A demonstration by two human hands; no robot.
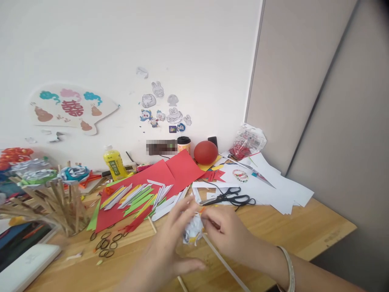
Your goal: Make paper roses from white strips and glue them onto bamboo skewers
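Observation:
A crumpled white paper piece point(193, 229) with bits of yellow and orange lies between my hands, low in the middle of the view. My left hand point(172, 243) is at its left, fingers spread and thumb apart, somewhat blurred. My right hand point(226, 229) is closed at its right edge, with fingertips pinched by a long white strip point(225, 263) that runs down to the lower right. A thin wooden stick point(152, 225) passes beneath my left hand. Black scissors point(227, 196) rest just beyond my right hand.
Folded paper strips point(138, 198) cover red sheets point(121, 215). Black rubber bands point(105, 245) and a bundle of wooden sticks point(68, 207) are at left. Behind stand a yellow bottle point(114, 163), a lidded cup point(184, 144) and a red balloon point(206, 152). White sheets point(273, 186) lie at right.

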